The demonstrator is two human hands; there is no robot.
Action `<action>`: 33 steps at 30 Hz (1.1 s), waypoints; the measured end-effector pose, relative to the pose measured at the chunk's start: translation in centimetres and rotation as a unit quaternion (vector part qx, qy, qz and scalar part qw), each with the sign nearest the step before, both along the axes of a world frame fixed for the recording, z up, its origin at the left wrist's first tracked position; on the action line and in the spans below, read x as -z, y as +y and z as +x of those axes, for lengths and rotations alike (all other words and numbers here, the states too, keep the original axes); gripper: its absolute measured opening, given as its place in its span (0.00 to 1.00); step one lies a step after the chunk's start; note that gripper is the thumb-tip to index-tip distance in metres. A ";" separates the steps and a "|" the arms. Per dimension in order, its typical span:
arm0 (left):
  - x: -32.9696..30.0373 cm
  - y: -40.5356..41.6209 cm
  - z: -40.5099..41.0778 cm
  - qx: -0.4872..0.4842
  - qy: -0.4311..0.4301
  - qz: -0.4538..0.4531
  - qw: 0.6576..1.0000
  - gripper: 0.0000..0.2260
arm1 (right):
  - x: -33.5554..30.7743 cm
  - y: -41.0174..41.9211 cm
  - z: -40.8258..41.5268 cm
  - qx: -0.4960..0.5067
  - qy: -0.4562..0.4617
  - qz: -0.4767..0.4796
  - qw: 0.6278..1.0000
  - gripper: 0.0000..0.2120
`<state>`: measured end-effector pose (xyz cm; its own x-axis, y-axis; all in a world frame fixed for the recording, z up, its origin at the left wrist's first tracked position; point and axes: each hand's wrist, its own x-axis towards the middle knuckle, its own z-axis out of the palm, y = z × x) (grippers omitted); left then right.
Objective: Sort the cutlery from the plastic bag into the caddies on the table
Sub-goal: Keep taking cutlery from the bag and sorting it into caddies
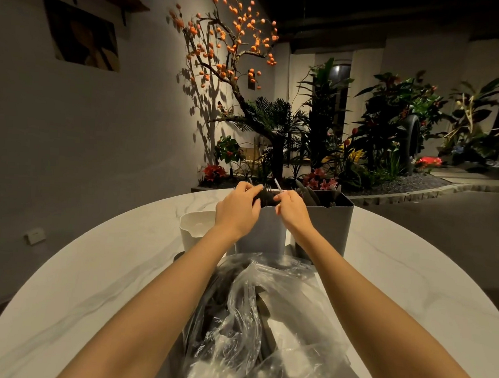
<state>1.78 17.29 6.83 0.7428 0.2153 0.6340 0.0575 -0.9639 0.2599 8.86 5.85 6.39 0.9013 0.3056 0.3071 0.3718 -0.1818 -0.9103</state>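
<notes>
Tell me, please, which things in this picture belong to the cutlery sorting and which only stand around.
Part of the job:
- plastic bag with dark cutlery inside
- middle grey caddy
- right grey caddy
- white caddy
- fork at the middle caddy
- left hand and right hand

Only standing around:
- orange-fruited tree
- green plants
- wall picture
</notes>
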 end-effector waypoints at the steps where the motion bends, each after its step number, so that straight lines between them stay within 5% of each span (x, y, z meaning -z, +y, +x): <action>1: 0.0 -0.2 -0.1 0.016 -0.027 -0.027 0.999 0.18 | -0.1 -0.1 -0.3 -0.003 0.001 0.001 1.000 0.09; 5: -0.5 -1.2 -0.1 0.087 -0.062 -0.171 0.979 0.15 | -1.0 -0.1 -1.4 -0.082 0.005 0.007 0.997 0.13; 9: -1.5 -1.1 -0.1 0.147 -0.054 -0.399 0.903 0.09 | -1.0 -0.2 -1.9 -0.135 0.054 -0.002 0.989 0.06; 13: -1.4 -0.2 -0.4 0.119 -0.066 -0.481 0.866 0.06 | -1.0 -0.8 -2.6 -0.162 0.067 0.041 0.984 0.08; 20: 0.2 1.7 -1.2 0.023 -0.110 -0.464 0.879 0.05 | -1.9 1.0 -4.9 -0.142 0.117 0.166 0.969 0.13; 24: 0.3 2.7 -2.4 -0.024 -0.089 -0.435 0.896 0.06 | -1.6 2.8 -5.7 -0.102 0.110 0.217 0.965 0.07; 28: 1.1 4.4 -3.3 -0.050 -0.060 -0.414 0.907 0.12 | -0.5 4.6 -5.3 0.011 -0.042 0.095 0.994 0.06; 31: 1.5 5.7 -4.0 -0.071 -0.061 -0.414 0.906 0.13 | -0.2 5.4 -5.3 0.090 -0.162 -0.046 0.982 0.08; 33: 1.7 6.5 -4.3 -0.079 -0.058 -0.412 0.906 0.13 | -0.3 6.2 -5.4 0.091 -0.196 -0.049 0.975 0.09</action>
<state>-2.55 23.79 5.16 0.5995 0.7493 0.2814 0.1049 -0.4220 0.9005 3.45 12.04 6.68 0.7625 0.1969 0.6163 0.6413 -0.3558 -0.6798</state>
